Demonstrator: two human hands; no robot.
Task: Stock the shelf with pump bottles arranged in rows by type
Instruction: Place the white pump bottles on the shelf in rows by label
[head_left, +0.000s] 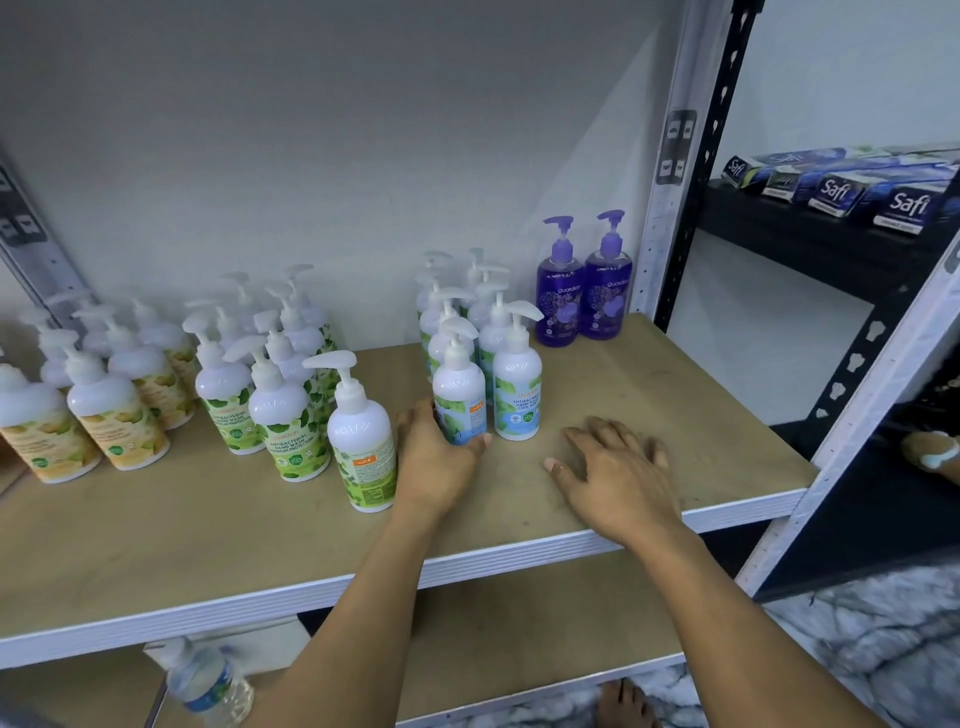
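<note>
Left hand (436, 462) curls round base of blue-label pump bottle (459, 387) (front of its row, upright on shelf (701, 415)). Right hand (615, 467) lies flat on shelf, fingers spread, holding nothing.

Bare left grip (436, 462), bare right grip (618, 473), bare forearms (363, 597), bare foot (623, 704)

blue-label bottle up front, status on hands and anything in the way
Left hand grips front blue-label bottle at its base, upright. Right hand flat on shelf board, holding nothing. Green-label bottle stands close beside left wrist.
</note>
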